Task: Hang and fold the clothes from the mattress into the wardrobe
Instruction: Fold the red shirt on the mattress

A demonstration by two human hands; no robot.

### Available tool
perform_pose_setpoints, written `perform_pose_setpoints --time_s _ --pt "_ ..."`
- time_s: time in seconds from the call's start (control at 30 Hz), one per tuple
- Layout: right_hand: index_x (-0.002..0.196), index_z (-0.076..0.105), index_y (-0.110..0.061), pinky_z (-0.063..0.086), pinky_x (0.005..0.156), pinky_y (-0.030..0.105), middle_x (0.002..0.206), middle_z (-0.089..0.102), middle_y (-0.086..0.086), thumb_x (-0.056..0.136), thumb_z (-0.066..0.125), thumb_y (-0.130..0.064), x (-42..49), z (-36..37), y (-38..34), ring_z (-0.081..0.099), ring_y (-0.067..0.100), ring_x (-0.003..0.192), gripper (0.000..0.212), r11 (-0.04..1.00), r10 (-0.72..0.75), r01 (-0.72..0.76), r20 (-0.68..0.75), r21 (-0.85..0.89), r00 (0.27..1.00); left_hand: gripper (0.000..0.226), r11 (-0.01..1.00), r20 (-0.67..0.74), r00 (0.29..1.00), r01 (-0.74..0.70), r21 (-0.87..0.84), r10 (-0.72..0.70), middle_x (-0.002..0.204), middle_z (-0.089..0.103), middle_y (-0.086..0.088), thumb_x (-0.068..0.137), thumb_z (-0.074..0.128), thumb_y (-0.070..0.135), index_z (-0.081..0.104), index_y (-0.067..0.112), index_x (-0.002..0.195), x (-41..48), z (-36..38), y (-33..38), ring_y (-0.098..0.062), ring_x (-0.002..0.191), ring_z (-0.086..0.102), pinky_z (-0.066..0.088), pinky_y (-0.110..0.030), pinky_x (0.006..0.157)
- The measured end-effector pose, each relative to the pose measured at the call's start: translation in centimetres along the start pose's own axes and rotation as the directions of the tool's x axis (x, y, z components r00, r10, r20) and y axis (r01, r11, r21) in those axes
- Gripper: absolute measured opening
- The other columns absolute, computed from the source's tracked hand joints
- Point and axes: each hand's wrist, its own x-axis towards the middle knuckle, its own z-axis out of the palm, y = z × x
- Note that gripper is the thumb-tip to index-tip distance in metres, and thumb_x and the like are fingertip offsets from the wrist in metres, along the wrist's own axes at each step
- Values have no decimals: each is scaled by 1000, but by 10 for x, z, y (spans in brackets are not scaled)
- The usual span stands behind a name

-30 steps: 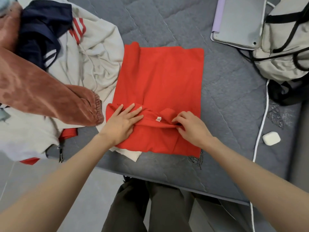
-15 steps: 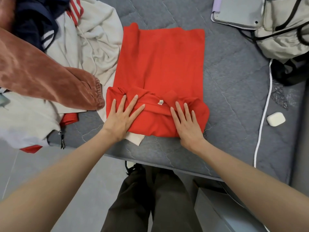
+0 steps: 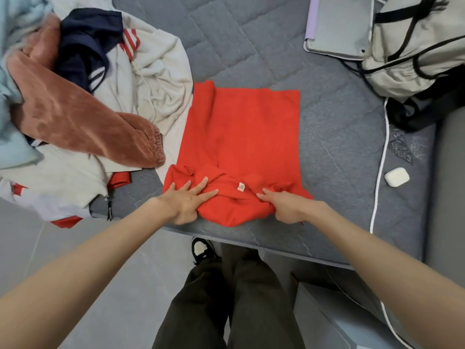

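Folding one bright red knit shirt near the 6 o'clock edge of the grey quilted mattress. Two hands on its bunched end: left hand flat, fingers spread; right hand curled, pinching fabric. One heap of mixed clothes at 9 o'clock.

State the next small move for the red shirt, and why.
Probably lift the near end and fold it away over the flat half: the red shirt lies as a long panel on the mattress, its collar end bunched under the left hand, gripped by the right hand.
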Motion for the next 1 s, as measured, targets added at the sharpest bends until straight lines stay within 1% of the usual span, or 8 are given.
perform_pose_setpoints --time_s 0.17,0.3,0.4,0.53,0.7,0.83,0.9,1.0 --pt "146 40 -26 34 111 34 149 43 4 88 32 2 -24 -5 -7 43 25 134 65 998 -13 5 126 58 992 70 967 36 998 -33 -252 43 159 22 3 86 33 1 34 37 146 -15 -13 12 -23 145 23 14 -36 120" --pt "140 50 -25 39 103 28 140 53 6 84 35 4 -30 -43 0 50 25 128 65 993 60 -51 -79 108 995 45 945 -160 985 12 -326 -68 119 64 -10 79 42 4 63 19 115 -18 -49 0 -31 113 56 45 -35 95" --pt "134 56 -20 39 103 32 138 55 10 84 41 2 -24 -76 14 48 30 128 56 987 123 -87 -297 133 947 40 937 -372 911 41 -346 -177 117 64 -11 79 46 7 60 16 116 -13 -79 -10 -32 112 56 47 -37 89" --pt "129 59 -29 43 96 39 134 56 11 86 44 -5 -4 -114 30 51 33 124 51 976 205 -150 -430 159 879 36 931 -577 774 41 -364 -260 112 64 -14 78 47 4 59 13 111 6 -117 -25 -34 106 57 48 -40 82" --pt "133 54 -31 41 99 41 138 53 8 86 43 -5 31 -147 50 48 32 128 55 964 244 -169 -428 206 870 35 956 -651 710 111 -272 -268 112 61 -17 77 45 -1 55 8 109 46 -147 -37 -38 105 55 43 -43 81" --pt "118 61 -26 40 84 38 123 62 10 80 45 0 54 -162 62 54 34 117 49 938 316 -176 -524 300 791 35 939 -712 624 117 -323 -322 116 58 -19 80 45 -1 54 6 113 84 -160 -47 -38 108 51 37 -43 85" --pt "119 60 -23 39 88 39 121 63 9 80 47 1 61 -161 68 53 34 116 47 935 338 -176 -619 309 709 39 881 -722 547 63 -469 -424 125 52 -20 87 51 6 52 6 126 99 -160 -50 -38 117 46 37 -45 95" --pt "141 42 -22 34 103 45 144 44 8 89 49 -8 67 -144 72 37 34 129 54 905 402 -154 -677 397 616 61 663 -596 433 3 -749 -676 141 34 -19 90 60 29 36 10 143 106 -148 -45 -36 132 31 27 -44 109"
